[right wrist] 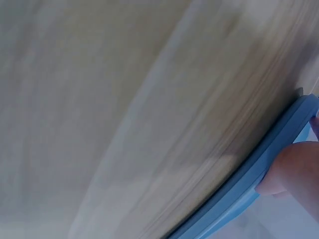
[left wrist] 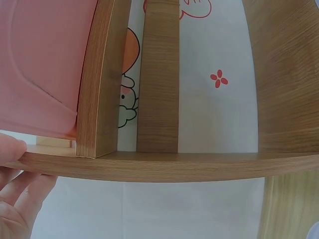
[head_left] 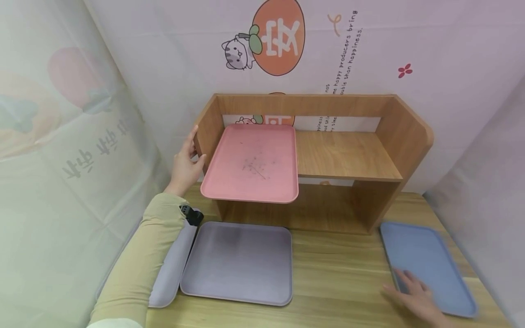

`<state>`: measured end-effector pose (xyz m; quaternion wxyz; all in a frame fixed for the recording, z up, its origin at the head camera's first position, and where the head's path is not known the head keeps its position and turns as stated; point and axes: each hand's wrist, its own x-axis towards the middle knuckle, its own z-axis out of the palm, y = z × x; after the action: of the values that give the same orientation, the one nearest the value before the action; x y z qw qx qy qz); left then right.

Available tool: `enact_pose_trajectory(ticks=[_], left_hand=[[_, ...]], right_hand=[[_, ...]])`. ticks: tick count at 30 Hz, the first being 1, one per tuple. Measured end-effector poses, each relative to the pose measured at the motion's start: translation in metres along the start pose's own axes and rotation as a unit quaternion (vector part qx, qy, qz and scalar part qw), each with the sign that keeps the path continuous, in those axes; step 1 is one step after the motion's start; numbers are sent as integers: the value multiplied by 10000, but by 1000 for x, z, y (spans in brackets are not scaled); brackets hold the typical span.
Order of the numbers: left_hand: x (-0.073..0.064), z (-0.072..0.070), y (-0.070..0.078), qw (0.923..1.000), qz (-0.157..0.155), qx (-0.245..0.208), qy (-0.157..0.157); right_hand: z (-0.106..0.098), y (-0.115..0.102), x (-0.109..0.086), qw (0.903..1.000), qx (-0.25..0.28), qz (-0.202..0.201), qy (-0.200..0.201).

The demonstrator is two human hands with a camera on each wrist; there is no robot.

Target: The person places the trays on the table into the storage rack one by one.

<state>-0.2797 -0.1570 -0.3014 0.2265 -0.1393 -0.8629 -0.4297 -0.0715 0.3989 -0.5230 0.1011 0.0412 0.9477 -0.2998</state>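
In the head view my left hand (head_left: 186,166) grips the left side panel of a wooden shelf (head_left: 348,155). The left wrist view shows the thumb (left wrist: 11,148) on one face of that panel and the fingers (left wrist: 35,196) on the other. A pink tray (head_left: 254,164) lies on the upper board beside this hand, its front end jutting past the edge. At the lower right, my right hand (head_left: 416,296) is blurred, thumb and fingers spread, at the left edge of a blue tray (head_left: 426,264). A digit touches the blue rim (right wrist: 229,189) in the right wrist view.
A lavender tray (head_left: 238,264) lies on the wooden table (head_left: 336,273) before the shelf. Another pale tray (head_left: 174,273) is partly hidden under my left sleeve (head_left: 139,259). Printed cloth (head_left: 164,50) hangs behind and on both sides.
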Motion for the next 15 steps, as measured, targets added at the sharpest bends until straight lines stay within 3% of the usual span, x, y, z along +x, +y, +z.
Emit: enact_pose_trajectory(ticks=[10,15], left_hand=[[1,0,-2,9999,134,45,80],[1,0,-2,9999,69,29,66]], right_hand=[[13,-18,9,9993,-70,233,-293],[5,-9,11,9995,132,206,-177]])
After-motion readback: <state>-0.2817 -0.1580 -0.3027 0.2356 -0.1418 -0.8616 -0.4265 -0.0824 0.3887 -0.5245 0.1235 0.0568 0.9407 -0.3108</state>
